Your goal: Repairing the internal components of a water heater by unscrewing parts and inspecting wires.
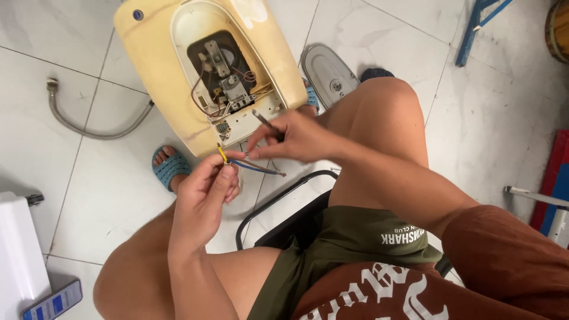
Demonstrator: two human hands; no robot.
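Just below the opened yellow water heater [178, 53], my left hand [204, 198] pinches the coloured wires [249, 166] tight; my right hand [296, 136] beside it grips their tips, a screwdriver [267, 124] tucked in its fingers.

Yellow, blue and brown wires [252, 166], stripped ends splayed, beside open yellowed heater [155, 71].

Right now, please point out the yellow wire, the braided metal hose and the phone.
yellow wire [221, 153], head view, on its bare stretch above the left hand.
braided metal hose [89, 131], head view, on the curve lying on the floor.
phone [52, 302], head view, on its screen.
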